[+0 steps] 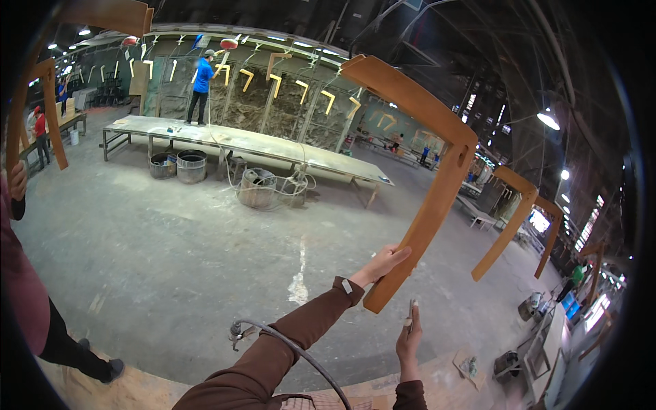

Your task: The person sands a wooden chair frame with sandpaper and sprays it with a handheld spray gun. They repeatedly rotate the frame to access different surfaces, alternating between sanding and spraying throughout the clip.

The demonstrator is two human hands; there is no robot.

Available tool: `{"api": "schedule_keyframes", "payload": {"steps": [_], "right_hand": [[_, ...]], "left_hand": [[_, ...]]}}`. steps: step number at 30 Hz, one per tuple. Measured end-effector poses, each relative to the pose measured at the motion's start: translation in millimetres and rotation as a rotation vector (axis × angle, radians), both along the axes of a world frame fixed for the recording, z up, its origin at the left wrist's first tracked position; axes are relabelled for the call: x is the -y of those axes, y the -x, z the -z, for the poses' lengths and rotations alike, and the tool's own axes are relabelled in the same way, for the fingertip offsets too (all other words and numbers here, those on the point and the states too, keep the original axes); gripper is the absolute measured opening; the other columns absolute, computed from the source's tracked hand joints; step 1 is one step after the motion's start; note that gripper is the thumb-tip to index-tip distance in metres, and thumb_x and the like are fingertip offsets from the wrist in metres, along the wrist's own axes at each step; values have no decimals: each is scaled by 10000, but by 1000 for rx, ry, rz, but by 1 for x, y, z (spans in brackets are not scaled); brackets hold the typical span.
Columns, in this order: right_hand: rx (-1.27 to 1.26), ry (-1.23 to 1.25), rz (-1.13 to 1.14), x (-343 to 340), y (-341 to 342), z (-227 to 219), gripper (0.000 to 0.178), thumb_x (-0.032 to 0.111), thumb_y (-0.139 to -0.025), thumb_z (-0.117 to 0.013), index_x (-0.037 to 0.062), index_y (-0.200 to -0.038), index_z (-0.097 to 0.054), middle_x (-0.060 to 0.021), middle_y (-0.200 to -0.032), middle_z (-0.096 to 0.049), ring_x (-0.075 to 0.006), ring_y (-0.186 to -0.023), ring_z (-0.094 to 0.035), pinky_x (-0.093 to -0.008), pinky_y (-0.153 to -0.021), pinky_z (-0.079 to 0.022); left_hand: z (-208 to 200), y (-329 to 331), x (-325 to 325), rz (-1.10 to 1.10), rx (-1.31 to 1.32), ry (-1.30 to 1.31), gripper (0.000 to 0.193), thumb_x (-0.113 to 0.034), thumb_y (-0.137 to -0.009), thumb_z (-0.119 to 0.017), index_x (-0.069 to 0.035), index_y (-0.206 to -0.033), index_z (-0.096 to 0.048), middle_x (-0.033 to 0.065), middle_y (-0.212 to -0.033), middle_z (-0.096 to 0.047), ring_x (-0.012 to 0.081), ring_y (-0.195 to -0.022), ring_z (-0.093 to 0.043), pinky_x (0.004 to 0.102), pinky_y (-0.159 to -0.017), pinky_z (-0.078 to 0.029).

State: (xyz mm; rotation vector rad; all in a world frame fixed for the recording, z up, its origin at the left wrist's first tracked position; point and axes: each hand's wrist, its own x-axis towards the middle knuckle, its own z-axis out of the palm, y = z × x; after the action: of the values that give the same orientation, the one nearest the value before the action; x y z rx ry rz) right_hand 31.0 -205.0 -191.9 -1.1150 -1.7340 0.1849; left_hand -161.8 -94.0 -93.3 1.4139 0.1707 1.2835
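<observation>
My left hand (384, 265) is closed round the lower end of an L-shaped brown wooden chair frame part (430, 205). The part is raised, and its top arm slopes up to the left from a corner with a small slot in it. To the right of that lower end, and apart from it, is my right hand (408, 340), fingers pointing up. A thin greyish piece is pinched between its thumb and fingers, too small to name. In front of my left forearm curves a grey hose (301, 352), with a metal spray gun (239, 333) at its end.
More hanging wooden parts (509, 219) are at the right. A co-worker (27, 287) stands at the left edge, a hand on another part. A long bench (260, 147) crosses behind, a person in blue (201, 82) on it, with buckets (191, 166) below. Plywood (137, 386) lies underfoot.
</observation>
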Motion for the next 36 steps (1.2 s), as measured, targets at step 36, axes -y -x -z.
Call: {"api": "schedule_keyframes", "payload": {"steps": [36], "right_hand": [[534,-598,-334,-71,105,-426,461,87,-803,-550,102,-1264,-542,-152,-1218,-592,-327,-1087,-574,-387,-918,-458]], "left_hand": [[-62,146,86,-296,-368,-162,229,-123,-677,-707,-63,-829,-546,5,-748,-548,102,-689,-537,254,-635,-433]]}}
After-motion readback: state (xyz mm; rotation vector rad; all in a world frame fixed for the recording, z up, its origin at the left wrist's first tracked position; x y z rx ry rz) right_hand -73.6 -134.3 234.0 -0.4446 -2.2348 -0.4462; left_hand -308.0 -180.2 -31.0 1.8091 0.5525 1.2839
